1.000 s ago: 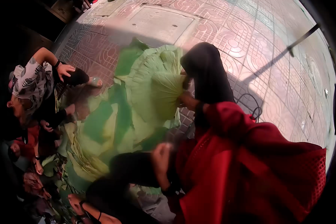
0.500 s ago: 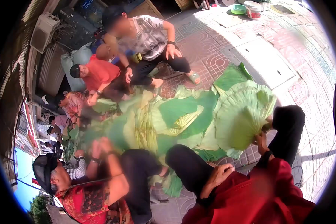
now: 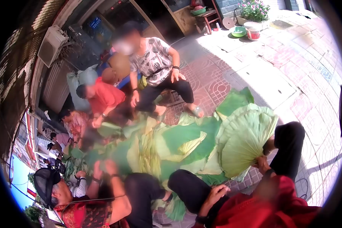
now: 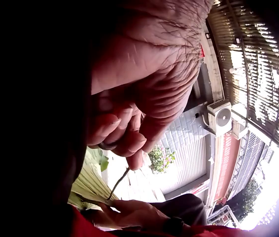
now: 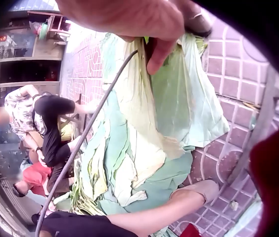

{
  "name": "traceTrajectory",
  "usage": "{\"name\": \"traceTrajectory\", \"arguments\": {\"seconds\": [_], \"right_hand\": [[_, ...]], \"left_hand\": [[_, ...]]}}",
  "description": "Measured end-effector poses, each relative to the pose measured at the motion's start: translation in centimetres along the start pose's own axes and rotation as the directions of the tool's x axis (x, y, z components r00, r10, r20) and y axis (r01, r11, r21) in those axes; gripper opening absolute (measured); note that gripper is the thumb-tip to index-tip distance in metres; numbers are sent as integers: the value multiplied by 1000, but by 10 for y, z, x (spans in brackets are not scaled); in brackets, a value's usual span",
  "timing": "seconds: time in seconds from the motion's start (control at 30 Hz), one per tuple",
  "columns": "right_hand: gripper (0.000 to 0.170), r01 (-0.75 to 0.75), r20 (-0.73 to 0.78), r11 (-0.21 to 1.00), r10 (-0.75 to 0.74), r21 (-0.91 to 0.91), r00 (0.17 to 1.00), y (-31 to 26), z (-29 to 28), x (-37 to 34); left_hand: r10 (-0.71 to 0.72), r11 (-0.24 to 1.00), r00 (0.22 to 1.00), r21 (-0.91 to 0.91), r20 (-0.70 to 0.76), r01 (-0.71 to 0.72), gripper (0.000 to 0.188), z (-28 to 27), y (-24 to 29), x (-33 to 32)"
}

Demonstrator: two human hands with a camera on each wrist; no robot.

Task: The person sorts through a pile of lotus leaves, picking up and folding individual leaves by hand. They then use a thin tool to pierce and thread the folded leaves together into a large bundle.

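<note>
At the base of a fanned stack of pale green lotus leaves [image 3: 247, 136], my right hand [image 3: 262, 164] grips the gathered stem ends. The right wrist view has this hand [image 5: 129, 17] at the top, with leaf folds [image 5: 171, 94] hanging below it. Over my left thigh lies my left hand [image 3: 216, 195], its fingers loosely bent. Close up in the left wrist view, the left hand [image 4: 149, 94] shows a ring on one finger. A thin dark strand [image 4: 118, 183] runs from beside its fingertips down toward the right hand and the leaves.
A long spread of overlapping lotus leaves [image 3: 178, 142] covers the paving. A person in a patterned shirt [image 3: 152, 60] sits across it, another in a black cap [image 3: 49, 186] sits at lower left. Behind are a green basin [image 3: 238, 32] and a white bucket [image 3: 253, 31]. A dark cord [image 5: 87, 131] crosses the right wrist view.
The head view has swung up from my lap toward the people and street. My left hand, blurred and raised earlier, has settled by my thigh. The right hand keeps its grip on the lotus leaves.
</note>
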State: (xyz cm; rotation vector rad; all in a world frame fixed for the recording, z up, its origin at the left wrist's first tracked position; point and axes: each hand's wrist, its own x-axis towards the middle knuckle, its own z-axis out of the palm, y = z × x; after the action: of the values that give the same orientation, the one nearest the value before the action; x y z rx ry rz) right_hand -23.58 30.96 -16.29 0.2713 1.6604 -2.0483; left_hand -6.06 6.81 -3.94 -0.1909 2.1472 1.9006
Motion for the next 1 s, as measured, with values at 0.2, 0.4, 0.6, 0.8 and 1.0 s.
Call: {"name": "traceTrajectory", "arguments": {"seconds": [0.2,0.4,0.6,0.8,1.0], "right_hand": [[45,15,58,1000,-14,-11,998,-4,0,-6],[39,89,122,994,-81,-67,989,-3,-1,-2],[37,21,100,998,-26,52,995,18,-4,15],[38,6,125,996,-18,92,992,30,-5,24],[38,-4,88,996,-4,91,996,16,8,16]], "left_hand": [[-153,974,988,-174,-26,146,24,-2,2,2],[-121,970,992,-217,-46,108,24,-2,19,-1],[-130,964,990,-241,-52,114,26,-2,22,-3],[-103,961,993,-263,-63,83,28,-2,24,-4],[-117,964,991,-249,-67,97,29,-1,19,-5]]}}
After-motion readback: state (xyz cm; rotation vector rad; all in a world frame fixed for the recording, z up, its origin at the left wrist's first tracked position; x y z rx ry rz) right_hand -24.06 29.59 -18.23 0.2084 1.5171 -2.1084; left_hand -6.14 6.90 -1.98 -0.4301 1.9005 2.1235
